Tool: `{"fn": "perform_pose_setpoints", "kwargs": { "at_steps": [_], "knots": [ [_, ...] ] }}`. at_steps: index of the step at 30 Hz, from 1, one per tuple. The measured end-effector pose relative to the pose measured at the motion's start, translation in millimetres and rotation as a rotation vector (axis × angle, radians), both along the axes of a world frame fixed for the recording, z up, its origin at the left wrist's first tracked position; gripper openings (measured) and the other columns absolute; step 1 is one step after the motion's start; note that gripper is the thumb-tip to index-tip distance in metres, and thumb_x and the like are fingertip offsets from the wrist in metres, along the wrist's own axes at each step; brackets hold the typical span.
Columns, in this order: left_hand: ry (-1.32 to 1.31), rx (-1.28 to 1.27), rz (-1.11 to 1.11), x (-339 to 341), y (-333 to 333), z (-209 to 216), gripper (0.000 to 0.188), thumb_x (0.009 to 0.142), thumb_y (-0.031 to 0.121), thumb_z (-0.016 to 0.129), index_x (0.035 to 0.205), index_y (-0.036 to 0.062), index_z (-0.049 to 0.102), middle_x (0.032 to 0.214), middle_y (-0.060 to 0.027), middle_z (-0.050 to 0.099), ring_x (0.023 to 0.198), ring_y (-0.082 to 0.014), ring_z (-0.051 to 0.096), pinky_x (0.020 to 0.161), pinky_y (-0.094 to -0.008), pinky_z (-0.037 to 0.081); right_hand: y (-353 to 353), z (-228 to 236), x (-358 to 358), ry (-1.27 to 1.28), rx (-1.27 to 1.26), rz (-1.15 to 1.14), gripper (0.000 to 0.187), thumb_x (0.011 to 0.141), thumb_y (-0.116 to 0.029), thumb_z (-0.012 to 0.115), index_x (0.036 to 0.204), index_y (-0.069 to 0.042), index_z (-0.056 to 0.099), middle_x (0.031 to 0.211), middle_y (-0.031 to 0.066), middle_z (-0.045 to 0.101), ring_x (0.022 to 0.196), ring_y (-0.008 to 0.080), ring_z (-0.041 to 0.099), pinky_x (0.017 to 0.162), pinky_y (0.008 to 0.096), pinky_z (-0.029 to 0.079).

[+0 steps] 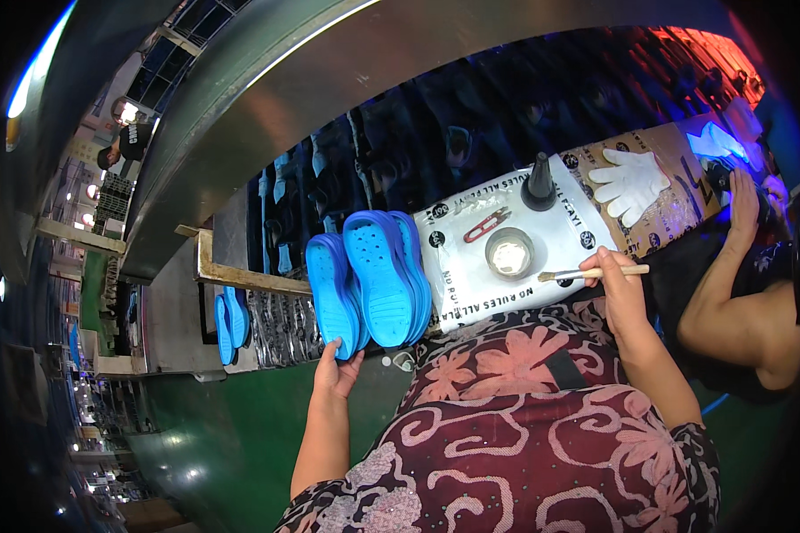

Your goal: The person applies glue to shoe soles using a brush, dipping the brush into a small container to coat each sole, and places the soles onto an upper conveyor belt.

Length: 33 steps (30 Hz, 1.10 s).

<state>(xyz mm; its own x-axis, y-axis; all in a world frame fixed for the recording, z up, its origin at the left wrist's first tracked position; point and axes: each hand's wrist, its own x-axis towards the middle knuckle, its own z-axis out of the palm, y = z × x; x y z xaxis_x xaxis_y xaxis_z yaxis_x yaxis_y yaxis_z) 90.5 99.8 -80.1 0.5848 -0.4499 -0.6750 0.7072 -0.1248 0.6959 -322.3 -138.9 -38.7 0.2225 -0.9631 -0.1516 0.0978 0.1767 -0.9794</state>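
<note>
My left hand (pixel 340 369) is closed on the near end of a blue shoe sole (pixel 333 298), its thumb on the upper face. Beside it stand more blue soles (pixel 382 280), stacked close together, with small holes in their far ends. In my right hand (pixel 615 289) is a brush (pixel 560 275) with a pale wooden handle, its bristles pointing left over a printed white sheet (pixel 462 306). Just left of the bristles sits a round cup (pixel 510 252) with something whitish inside. Red-handled thread snips (pixel 486 225) and a black bottle with a tapered nozzle (pixel 540 185) are behind it.
A white glove (pixel 631 185) lies on taped cardboard (pixel 684 169) to the right. A co-worker's arm (pixel 738 293) reaches in there. Behind the sheet runs a dark conveyor (pixel 453 133) under a metal hood (pixel 284 89). More blue soles (pixel 231 320) rest at the left.
</note>
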Motion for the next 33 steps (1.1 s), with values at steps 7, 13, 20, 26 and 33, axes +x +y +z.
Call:
{"fn": "perform_pose_setpoints", "kwargs": {
  "at_steps": [7, 13, 20, 26, 33],
  "knots": [
    [-0.861, 0.207, -0.007, -5, -2, 19, 0.027, 0.092, 0.015, 0.052, 0.116, 0.0028, 0.053, 0.099, -0.0053, 0.059, 0.09, -0.0137, 0.055, 0.078, -0.0267, 0.043, -11, -4, 4, -0.064, 0.019, -0.038, 0.034, 0.094, -0.026, 0.05, 0.081, 0.002, 0.064, 0.071, 0.0045, 0.06, 0.066, 0.0095, 0.051, 0.063, 0.0228, 0.04],
    [-1.444, 0.369, -0.729, -54, -52, 58, 0.04, 0.082, 0.007, 0.06, 0.121, -0.0001, 0.051, 0.096, -0.01, 0.057, 0.077, -0.014, 0.056, 0.065, -0.0274, 0.047, -26, 3, 31, 0.076, -0.162, 0.137, 0.021, 0.09, -0.019, 0.058, 0.087, 0.0, 0.067, 0.073, 0.0029, 0.062, 0.07, 0.0098, 0.056, 0.063, 0.0244, 0.044],
    [-1.698, 0.756, -0.977, -51, -77, 53, 0.049, 0.081, 0.017, 0.059, 0.125, 0.0018, 0.046, 0.086, -0.0158, 0.061, 0.067, -0.0304, 0.061, 0.061, -0.0402, 0.049, -40, 3, 56, 0.386, -0.525, 0.309, 0.016, 0.079, -0.018, 0.066, 0.076, -0.001, 0.066, 0.068, 0.0097, 0.06, 0.065, 0.0229, 0.057, 0.061, 0.0322, 0.044],
    [-1.488, 0.86, -1.04, -61, -90, 70, 0.061, 0.08, 0.022, 0.061, 0.133, 0.0031, 0.037, 0.075, -0.0137, 0.063, 0.063, -0.0315, 0.062, 0.057, -0.0421, 0.048, -44, -8, 62, 0.486, -0.694, 0.296, 0.018, 0.079, -0.019, 0.066, 0.073, -0.002, 0.064, 0.067, 0.0097, 0.06, 0.064, 0.0259, 0.057, 0.062, 0.0356, 0.043],
    [-1.391, 0.685, -0.954, -56, -82, 71, 0.064, 0.079, 0.019, 0.066, 0.134, 0.0008, 0.037, 0.073, -0.0071, 0.06, 0.06, -0.0215, 0.059, 0.057, -0.0323, 0.047, -37, 11, 53, 0.334, -0.38, 0.237, 0.021, 0.086, -0.02, 0.061, 0.079, -0.001, 0.067, 0.074, 0.0094, 0.062, 0.069, 0.0179, 0.058, 0.064, 0.0293, 0.045]
  ]
}}
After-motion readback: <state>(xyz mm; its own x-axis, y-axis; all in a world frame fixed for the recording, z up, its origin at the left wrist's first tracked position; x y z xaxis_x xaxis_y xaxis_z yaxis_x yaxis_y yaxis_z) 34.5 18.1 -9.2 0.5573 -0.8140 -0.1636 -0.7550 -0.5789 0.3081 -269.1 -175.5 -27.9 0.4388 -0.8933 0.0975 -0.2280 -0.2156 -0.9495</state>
